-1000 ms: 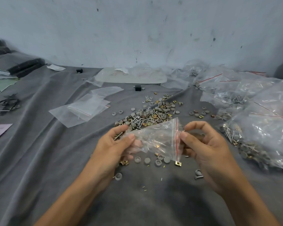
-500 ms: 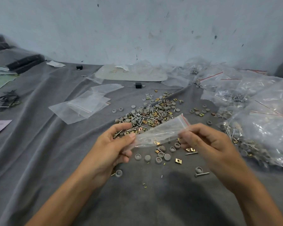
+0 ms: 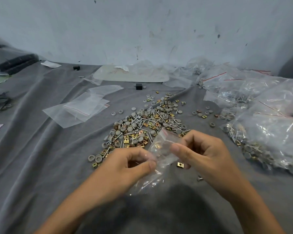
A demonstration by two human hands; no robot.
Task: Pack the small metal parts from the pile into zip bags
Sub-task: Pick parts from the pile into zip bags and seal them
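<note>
A small clear zip bag (image 3: 160,149) with a red strip at its mouth is held between both hands above the grey cloth. My left hand (image 3: 125,168) pinches its lower left side with thumb and fingers. My right hand (image 3: 198,152) pinches its right side near the mouth. The bag runs from a red-edged top near the pile down to a crumpled bottom end near my left wrist. Just beyond my hands lies the pile of small metal parts (image 3: 145,125): grey round caps, gold square clips and thin screws. A gold clip (image 3: 180,164) lies under my right thumb.
Empty zip bags (image 3: 81,108) lie flat at the left. Filled clear bags (image 3: 264,119) heap up at the right. A small black block (image 3: 138,86) and a pale flat sheet (image 3: 130,75) lie farther back. Dark items (image 3: 15,62) sit at the far left by the wall.
The hands have drawn closer together and turned the bag from stretched sideways to running near-to-far, its red mouth now pointing toward the pile. The view has tilted down slightly.
</note>
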